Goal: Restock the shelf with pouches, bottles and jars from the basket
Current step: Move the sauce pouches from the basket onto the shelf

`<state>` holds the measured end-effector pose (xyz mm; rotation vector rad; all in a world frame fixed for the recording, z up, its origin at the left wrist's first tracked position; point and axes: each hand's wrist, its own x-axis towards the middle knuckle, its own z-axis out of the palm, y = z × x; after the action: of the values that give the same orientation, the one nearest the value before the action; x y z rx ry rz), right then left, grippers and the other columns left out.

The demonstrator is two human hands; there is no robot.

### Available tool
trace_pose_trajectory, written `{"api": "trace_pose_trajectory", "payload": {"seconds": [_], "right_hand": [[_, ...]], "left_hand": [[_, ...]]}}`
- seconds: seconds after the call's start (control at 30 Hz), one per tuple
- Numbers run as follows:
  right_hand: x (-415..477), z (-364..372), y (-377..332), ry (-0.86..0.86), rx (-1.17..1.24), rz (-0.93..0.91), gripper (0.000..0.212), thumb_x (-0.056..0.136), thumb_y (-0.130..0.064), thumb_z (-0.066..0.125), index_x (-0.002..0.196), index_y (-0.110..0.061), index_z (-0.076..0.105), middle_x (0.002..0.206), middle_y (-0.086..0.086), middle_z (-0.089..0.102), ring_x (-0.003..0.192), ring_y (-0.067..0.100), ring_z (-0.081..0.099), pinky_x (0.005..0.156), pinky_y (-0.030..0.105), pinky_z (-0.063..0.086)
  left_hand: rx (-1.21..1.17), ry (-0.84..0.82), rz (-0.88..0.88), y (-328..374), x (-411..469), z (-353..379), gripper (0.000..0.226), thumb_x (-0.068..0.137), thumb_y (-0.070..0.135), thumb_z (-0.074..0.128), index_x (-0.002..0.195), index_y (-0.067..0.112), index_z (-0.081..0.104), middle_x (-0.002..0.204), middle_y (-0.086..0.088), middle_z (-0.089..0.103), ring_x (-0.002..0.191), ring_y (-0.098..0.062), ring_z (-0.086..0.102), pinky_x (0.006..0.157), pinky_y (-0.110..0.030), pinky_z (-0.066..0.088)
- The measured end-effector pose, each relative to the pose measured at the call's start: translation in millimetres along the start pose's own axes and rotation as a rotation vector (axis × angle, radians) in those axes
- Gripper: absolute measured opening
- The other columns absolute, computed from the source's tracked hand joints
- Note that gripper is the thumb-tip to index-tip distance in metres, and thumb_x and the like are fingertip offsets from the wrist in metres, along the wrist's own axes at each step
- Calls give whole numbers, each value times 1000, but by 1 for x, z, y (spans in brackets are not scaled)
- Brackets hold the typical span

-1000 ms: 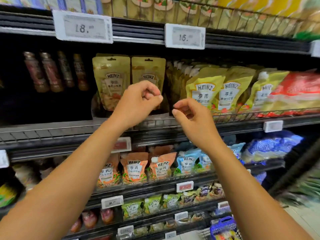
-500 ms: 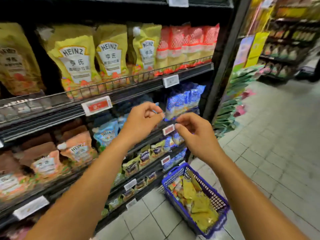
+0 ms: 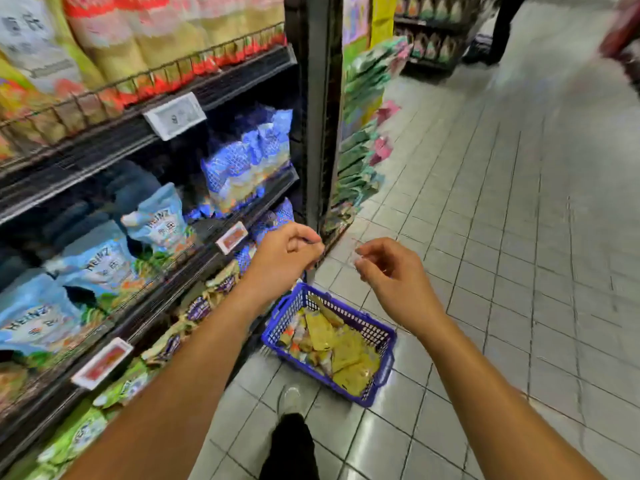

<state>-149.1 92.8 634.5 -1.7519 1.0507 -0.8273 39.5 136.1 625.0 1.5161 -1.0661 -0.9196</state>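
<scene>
- At the left, the shelf (image 3: 104, 150) carries light-blue Heinz pouches (image 3: 157, 220) on a middle tier.
- The left hand (image 3: 285, 254) is near the shelf's right end, curled into a fist with nothing visible in it.
- Below the hands, the blue basket (image 3: 360, 322) sits on the tiled floor (image 3: 519, 237) and holds yellow pouches (image 3: 346, 351).
- The right hand (image 3: 391, 282) is just beside the left, its fingers loosely bent and empty.

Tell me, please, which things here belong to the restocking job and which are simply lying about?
Job:
blue basket on the floor
yellow pouches in it
shelf to fill
left hand and right hand

Just about:
green packets hanging past the shelf end
price tags
distant person's legs
</scene>
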Motion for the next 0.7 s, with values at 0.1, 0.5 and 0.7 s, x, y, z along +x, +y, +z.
{"api": "trace_pose_trajectory", "payload": {"seconds": [0.1, 0.5, 0.7], "right_hand": [[25, 0, 26, 41, -23, 66, 10, 95, -12, 66, 94, -22, 66, 82, 0, 67, 80, 23, 65, 80, 43, 54], [112, 32, 123, 127, 16, 443, 10, 96, -9, 62, 92, -18, 64, 83, 21, 65, 73, 17, 59, 74, 38, 54], [126, 45, 186, 93, 39, 594, 16, 97, 2, 54, 90, -9, 63, 78, 3, 63, 66, 9, 57, 64, 20, 50]], "left_hand": [[-20, -42, -62, -25, 39, 7, 10, 91, 6, 66, 88, 15, 63, 53, 8, 62, 48, -1, 55, 47, -14, 43], [-38, -176, -399, -150, 171, 23, 11, 92, 8, 62, 87, 18, 63, 61, 5, 65, 48, -3, 55, 47, -17, 45], [-46, -155, -650, -224, 201, 37, 21, 95, 6, 55, 80, 20, 61, 52, 7, 62, 46, -6, 52, 48, -21, 43]]}}
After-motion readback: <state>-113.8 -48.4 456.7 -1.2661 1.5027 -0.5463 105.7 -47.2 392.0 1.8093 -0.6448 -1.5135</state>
